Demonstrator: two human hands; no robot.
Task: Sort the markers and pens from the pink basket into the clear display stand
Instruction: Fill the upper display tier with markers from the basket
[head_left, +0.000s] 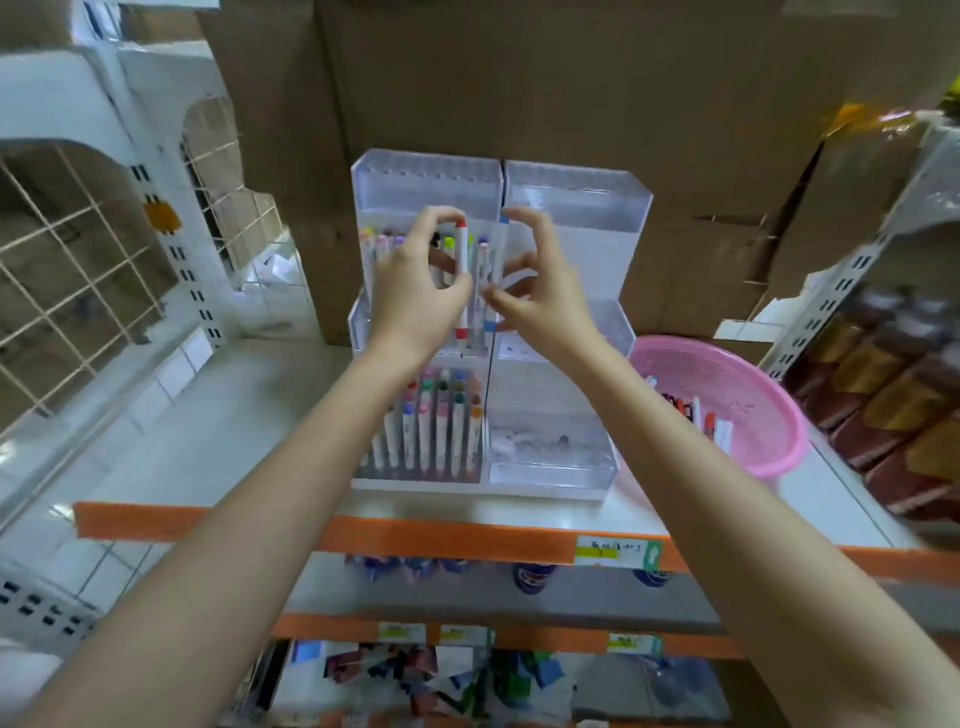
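Where the clear stand sits on the shelf, boxes close in behind it. There is open shelf to its left, and the pink basket is just beside its right. Your left hand curls round a red-capped marker, upright before the upper left tier. Your right hand pinches a blue-capped marker alongside, index finger on top, thumb low. Loose markers lie in the basket.

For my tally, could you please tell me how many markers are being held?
2: the red-capped marker in the left hand, the blue-capped marker in the right hand; others may be hidden.
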